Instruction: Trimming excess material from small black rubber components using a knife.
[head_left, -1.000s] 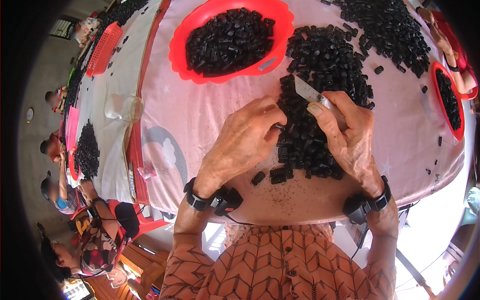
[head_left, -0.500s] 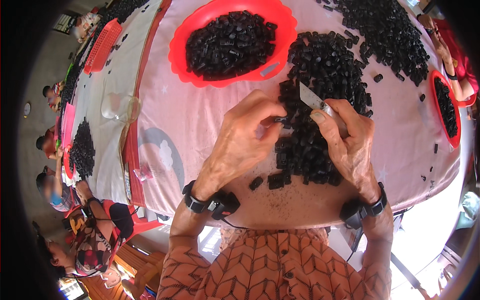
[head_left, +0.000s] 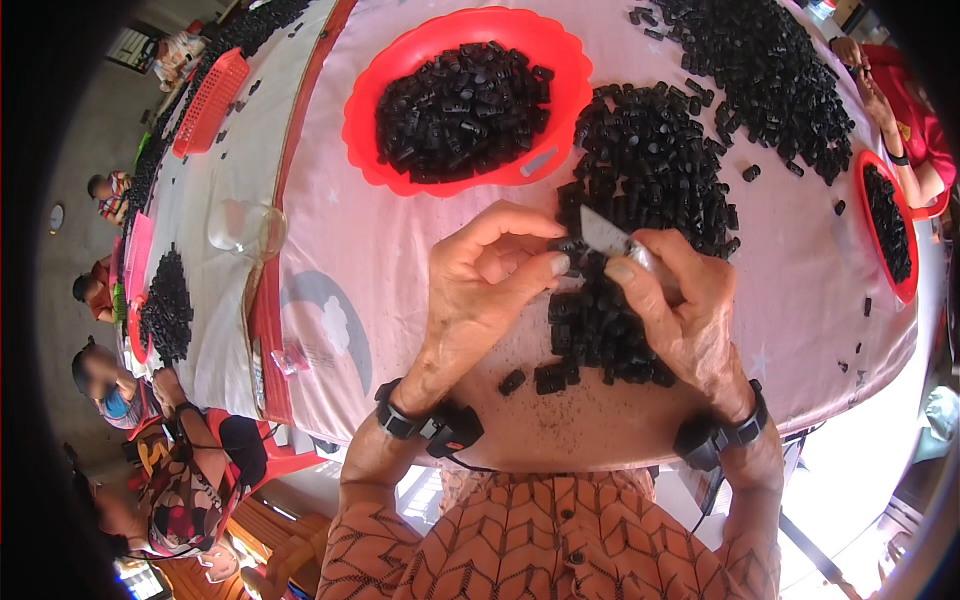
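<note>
My left hand (head_left: pixel 480 280) is closed in a pinch, with a small black plastic part (head_left: pixel 570 245) between thumb and index fingertip. My right hand (head_left: pixel 690 300) grips a small knife (head_left: pixel 603 234), its angled grey blade pointing up and left, close beside the held part. Most of the knife's handle is hidden by my fingers. Under and beyond both hands spreads a heap of black cylindrical plastic parts (head_left: pixel 655 150). Beyond my left hand stands a red scalloped basin (head_left: pixel 360 140) filled with similar black parts.
A pink cloth (head_left: pixel 420 330) covers the table. A larger black heap (head_left: pixel 765 80) lies at the far right, near a red basin (head_left: pixel 908 285) and another person's arms (head_left: pixel 885 110). At left are a red basket (head_left: pixel 213 100), a clear plastic container (head_left: pixel 245 230) and several people.
The blade has shifted slightly left and down, nearer the part in my left hand. My left fingers have straightened somewhat around it. The whole view has tilted a little.
</note>
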